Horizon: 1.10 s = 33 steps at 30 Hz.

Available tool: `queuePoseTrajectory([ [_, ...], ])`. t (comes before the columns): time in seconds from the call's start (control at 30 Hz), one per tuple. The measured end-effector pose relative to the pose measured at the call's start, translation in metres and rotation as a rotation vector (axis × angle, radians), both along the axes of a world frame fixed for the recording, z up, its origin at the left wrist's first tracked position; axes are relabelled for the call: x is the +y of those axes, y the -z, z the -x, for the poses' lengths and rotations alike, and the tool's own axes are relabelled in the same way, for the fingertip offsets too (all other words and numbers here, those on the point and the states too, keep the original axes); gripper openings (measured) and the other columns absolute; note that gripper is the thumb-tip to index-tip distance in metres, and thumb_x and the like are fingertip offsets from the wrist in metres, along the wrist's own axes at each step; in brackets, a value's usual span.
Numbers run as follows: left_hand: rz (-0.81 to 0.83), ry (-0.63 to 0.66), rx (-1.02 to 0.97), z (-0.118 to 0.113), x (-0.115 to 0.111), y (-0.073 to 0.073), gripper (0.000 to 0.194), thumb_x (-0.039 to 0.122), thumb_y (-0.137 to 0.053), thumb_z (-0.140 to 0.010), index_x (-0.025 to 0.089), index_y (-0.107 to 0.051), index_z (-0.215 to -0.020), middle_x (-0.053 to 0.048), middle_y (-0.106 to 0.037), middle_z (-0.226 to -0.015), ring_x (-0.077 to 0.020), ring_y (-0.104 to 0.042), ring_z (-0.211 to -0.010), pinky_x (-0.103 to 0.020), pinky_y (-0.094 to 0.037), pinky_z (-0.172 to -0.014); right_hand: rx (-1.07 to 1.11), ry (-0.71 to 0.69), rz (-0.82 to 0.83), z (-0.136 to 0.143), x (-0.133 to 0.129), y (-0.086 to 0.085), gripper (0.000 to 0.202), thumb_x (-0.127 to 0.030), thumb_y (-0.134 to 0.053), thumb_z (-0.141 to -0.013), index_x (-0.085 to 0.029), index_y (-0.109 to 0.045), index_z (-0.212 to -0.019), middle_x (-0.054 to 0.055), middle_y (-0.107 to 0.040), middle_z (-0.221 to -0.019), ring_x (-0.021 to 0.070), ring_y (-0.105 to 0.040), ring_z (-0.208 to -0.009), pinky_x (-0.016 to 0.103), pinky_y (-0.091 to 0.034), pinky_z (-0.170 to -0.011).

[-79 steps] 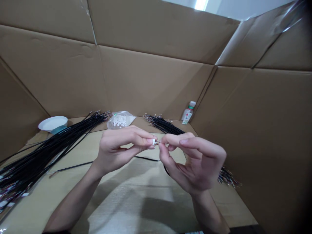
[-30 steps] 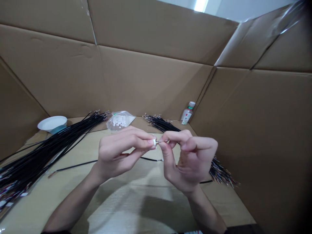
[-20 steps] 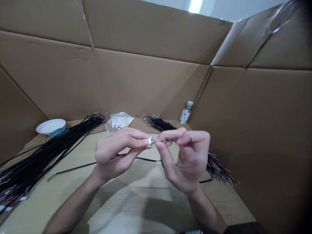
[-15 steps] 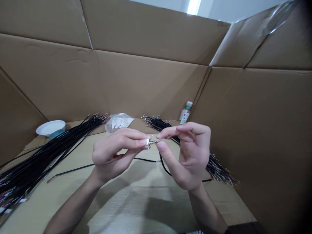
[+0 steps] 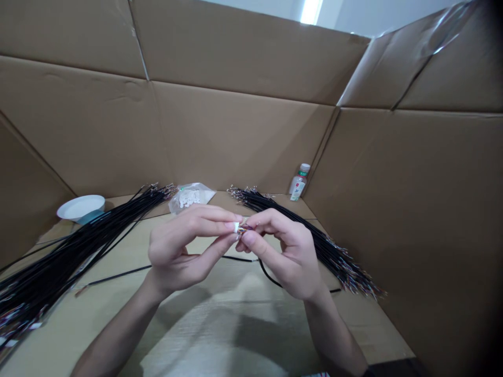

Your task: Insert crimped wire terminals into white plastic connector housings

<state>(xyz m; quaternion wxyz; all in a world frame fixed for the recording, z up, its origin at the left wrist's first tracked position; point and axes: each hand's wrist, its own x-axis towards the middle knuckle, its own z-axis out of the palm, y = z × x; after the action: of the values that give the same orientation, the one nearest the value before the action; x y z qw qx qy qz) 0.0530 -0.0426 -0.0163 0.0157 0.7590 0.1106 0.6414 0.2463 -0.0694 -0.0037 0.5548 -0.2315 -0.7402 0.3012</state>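
Between thumb and fingers, my left hand pinches a small white connector. Thin coloured wires run from the connector's right side toward my right hand, whose thumb and fingers are closed on them. A black cable curves out below my right hand and belongs, it seems, to those wires. Both hands meet above the middle of the table, and the fingertips partly hide the connector and wire ends. Another black cable lies on the table behind my left wrist.
A thick bundle of black cables lies at the left, a second bundle at the right. Toward the back are a clear bag of white connectors, a bottle and a white bowl. Cardboard walls enclose the table.
My right hand's fingers, apart before, have closed in on the coloured wires beside the connector. My left hand stays nearly in place with the connector.
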Motion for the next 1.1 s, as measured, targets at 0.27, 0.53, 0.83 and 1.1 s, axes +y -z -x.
queuePoseTrajectory([
  [0.27, 0.041, 0.02, 0.062, 0.0046, -0.0012, -0.0038, 0.026, 0.013, -0.08, -0.09, 0.024, -0.075, -0.112, -0.004, -0.083, -0.104, -0.0231, -0.08, -0.096, -0.039, -0.064, -0.082, -0.003, 0.036, 0.0, 0.0009, -0.0001, -0.0003, 0.005, -0.024, -0.071, -0.099, -0.019, -0.071, -0.098, 0.0, -0.079, -0.079, 0.0133, -0.076, -0.069, 0.025, -0.062, -0.064],
  [0.53, 0.046, 0.003, 0.067, 0.0032, -0.0023, -0.0042, 0.035, 0.011, -0.085, -0.084, 0.024, -0.075, -0.114, -0.004, -0.084, -0.104, -0.024, -0.08, -0.094, -0.04, -0.064, -0.076, 0.0, 0.059, -0.028, 0.0009, -0.0003, 0.0004, 0.003, -0.019, -0.072, -0.098, -0.019, -0.071, -0.095, -0.001, -0.078, -0.08, 0.012, -0.076, -0.071, 0.023, -0.063, -0.067],
  [0.83, 0.081, -0.028, 0.094, 0.0039, -0.0037, -0.0046, 0.039, 0.012, -0.089, -0.081, 0.027, -0.074, -0.115, -0.003, -0.083, -0.104, -0.0235, -0.08, -0.094, -0.04, -0.065, -0.079, 0.038, -0.002, 0.069, 0.0002, -0.001, -0.0014, 0.004, -0.022, -0.072, -0.098, -0.02, -0.072, -0.096, -0.002, -0.078, -0.076, 0.0131, -0.077, -0.069, 0.024, -0.065, -0.065],
  [1.1, 0.063, -0.046, 0.098, 0.0044, -0.0015, -0.0032, 0.04, 0.009, -0.089, -0.08, 0.023, -0.074, -0.114, -0.004, -0.083, -0.104, -0.0216, -0.08, -0.094, -0.037, -0.065, -0.081, 0.166, -0.127, 0.282, 0.0001, 0.0002, 0.0032, 0.009, -0.028, -0.076, -0.097, -0.019, -0.076, -0.097, -0.001, -0.08, -0.078, 0.0125, -0.077, -0.068, 0.023, -0.067, -0.066],
])
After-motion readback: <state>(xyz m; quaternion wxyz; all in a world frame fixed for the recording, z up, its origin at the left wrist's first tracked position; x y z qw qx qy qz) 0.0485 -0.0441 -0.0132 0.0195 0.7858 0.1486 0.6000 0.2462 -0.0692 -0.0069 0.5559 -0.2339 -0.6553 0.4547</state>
